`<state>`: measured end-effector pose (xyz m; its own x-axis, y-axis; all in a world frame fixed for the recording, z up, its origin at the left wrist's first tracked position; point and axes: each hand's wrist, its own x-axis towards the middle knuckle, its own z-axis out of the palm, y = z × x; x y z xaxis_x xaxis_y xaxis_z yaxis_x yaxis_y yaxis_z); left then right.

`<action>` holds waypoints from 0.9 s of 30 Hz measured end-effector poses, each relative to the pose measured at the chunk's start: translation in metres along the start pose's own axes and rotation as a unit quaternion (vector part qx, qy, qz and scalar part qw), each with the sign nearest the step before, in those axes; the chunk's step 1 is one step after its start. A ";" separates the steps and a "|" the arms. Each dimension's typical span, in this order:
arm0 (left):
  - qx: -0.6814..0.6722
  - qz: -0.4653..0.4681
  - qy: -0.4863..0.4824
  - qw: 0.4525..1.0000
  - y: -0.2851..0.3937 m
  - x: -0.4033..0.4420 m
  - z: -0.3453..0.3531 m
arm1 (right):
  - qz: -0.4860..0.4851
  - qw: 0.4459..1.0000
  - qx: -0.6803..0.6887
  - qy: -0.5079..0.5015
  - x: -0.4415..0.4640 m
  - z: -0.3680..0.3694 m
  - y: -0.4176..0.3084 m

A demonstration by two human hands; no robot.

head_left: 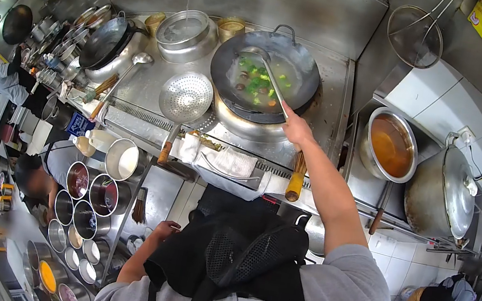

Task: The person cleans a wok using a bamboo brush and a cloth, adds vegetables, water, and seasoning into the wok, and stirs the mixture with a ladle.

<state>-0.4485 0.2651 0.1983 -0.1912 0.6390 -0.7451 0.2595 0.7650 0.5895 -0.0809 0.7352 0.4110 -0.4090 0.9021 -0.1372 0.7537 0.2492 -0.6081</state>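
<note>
My right hand (298,128) is closed round the handle of a metal ladle (274,85), whose bowl is in the wok (225,62) on the right burner. Green vegetable pieces (259,80), with some brown and orange bits, float in cloudy liquid there. Low beside my body, away from the stove, is my left hand (166,230); its fingers look curled, and whether they hold anything is too small to tell. A perforated skimmer (186,97) with a wooden handle rests left of the wok. White folded cloths (234,163) lie at the stove's front edge.
Right of the wok stand a pot of brown liquid (391,145) and a lidded pot (441,194). A brush (296,179) is at the front edge. Containers (90,220) crowd the lower left. Other people work at far left and lower right. A strainer (415,37) hangs above.
</note>
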 end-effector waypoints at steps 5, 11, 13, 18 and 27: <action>-0.003 0.023 -0.026 0.999 0.010 0.002 -0.017 | 0.053 0.996 -0.061 -0.046 -0.075 -0.029 -0.037; 0.008 0.001 -0.078 0.997 0.023 0.041 -0.043 | 0.033 0.998 -0.024 -0.052 -0.166 -0.051 -0.041; -0.007 -0.008 -0.123 0.992 0.018 0.067 -0.052 | 0.018 0.998 -0.032 -0.051 -0.195 -0.056 -0.047; 0.093 -0.007 -0.130 0.987 0.039 0.107 -0.077 | 0.101 0.983 -0.125 -0.090 -0.221 -0.056 -0.095; 0.054 0.032 -0.131 0.989 0.045 0.147 -0.105 | 0.176 0.954 -0.235 -0.055 -0.153 0.012 -0.103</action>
<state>-0.5647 0.4020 0.1478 0.0776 0.6320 -0.7710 0.3652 0.7016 0.6119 -0.1023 0.5675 0.4858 -0.1203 0.9232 -0.3651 0.9913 0.0920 -0.0941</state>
